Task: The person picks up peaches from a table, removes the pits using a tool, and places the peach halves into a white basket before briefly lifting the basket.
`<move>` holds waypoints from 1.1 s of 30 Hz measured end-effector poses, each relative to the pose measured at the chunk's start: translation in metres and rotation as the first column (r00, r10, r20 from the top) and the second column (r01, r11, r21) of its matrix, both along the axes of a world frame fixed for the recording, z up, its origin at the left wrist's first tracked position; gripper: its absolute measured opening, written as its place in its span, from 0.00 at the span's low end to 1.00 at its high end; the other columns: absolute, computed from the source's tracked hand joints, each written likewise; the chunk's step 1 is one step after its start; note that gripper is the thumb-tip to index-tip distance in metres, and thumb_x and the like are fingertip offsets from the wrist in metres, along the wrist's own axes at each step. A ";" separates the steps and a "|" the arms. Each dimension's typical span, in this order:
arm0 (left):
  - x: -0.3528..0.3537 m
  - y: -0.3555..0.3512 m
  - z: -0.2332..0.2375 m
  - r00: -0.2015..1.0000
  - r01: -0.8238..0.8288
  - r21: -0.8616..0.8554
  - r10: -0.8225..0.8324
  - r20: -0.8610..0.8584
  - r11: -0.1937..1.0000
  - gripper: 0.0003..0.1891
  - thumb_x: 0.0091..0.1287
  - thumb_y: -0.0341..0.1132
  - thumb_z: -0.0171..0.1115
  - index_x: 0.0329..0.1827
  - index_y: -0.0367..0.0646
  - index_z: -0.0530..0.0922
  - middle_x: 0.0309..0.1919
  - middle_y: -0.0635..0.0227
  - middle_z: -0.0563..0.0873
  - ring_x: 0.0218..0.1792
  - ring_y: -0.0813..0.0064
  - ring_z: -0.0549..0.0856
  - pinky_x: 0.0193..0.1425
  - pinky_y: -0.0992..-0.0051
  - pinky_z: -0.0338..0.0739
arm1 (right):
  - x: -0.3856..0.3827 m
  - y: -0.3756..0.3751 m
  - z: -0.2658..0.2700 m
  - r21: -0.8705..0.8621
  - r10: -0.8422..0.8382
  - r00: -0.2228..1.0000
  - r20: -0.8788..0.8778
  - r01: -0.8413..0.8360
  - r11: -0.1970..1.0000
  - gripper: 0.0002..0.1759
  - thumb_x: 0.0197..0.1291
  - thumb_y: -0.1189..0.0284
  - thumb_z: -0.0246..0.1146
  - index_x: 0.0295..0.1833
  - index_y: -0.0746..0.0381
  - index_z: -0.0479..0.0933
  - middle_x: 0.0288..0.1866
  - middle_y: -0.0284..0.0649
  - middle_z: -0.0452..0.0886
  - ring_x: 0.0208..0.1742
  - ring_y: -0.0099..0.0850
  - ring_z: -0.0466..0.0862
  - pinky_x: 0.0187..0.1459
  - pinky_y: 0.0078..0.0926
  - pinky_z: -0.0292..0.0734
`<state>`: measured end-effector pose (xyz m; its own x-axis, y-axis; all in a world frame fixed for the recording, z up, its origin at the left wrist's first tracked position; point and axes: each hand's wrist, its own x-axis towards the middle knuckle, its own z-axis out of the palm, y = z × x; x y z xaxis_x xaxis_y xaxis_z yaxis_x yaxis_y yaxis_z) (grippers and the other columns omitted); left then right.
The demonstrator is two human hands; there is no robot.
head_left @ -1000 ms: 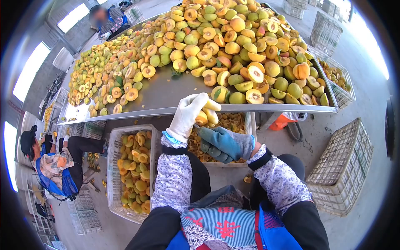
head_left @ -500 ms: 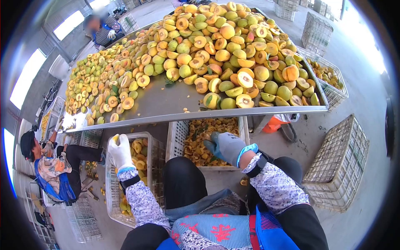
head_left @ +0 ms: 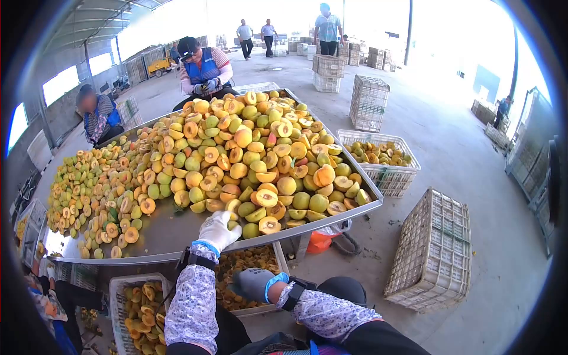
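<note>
My left hand [head_left: 220, 231], in a white glove, reaches over the metal table's front edge [head_left: 160, 258] and has its fingers at a yellow-green fruit half [head_left: 232, 225] beside the heap. Halved fruit [head_left: 269, 226] with brown centres lies near it. My right hand [head_left: 255, 285], in a grey glove, is lower down, above the crate of orange fruit pieces [head_left: 248, 258] under the table. Its fingers are curled, and what they hold, if anything, is hidden.
A crate of fruit halves [head_left: 145, 313] stands at the lower left. Stacked crates [head_left: 435, 251] stand at the right, and a filled crate [head_left: 387, 168] behind the table. A person in a blue vest [head_left: 204, 71] sits across the table; others stand farther back.
The view has tilted up and swung right. My left hand has moved from above the left crate up onto the table by the fruit. My right hand stays over the crate beneath.
</note>
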<state>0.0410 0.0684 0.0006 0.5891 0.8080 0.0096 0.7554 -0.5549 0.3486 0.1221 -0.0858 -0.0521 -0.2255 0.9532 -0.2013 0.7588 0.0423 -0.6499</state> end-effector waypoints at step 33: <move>-0.053 -0.055 -0.005 0.258 0.352 -0.550 0.486 0.835 0.757 0.26 0.82 0.50 0.46 0.62 0.34 0.78 0.52 0.53 0.87 0.49 0.62 0.88 0.53 0.63 0.85 | -0.003 0.020 0.008 0.368 -0.162 0.894 -0.417 0.329 0.870 0.22 0.75 0.56 0.60 0.46 0.68 0.79 0.33 0.58 0.85 0.34 0.53 0.86 0.35 0.46 0.78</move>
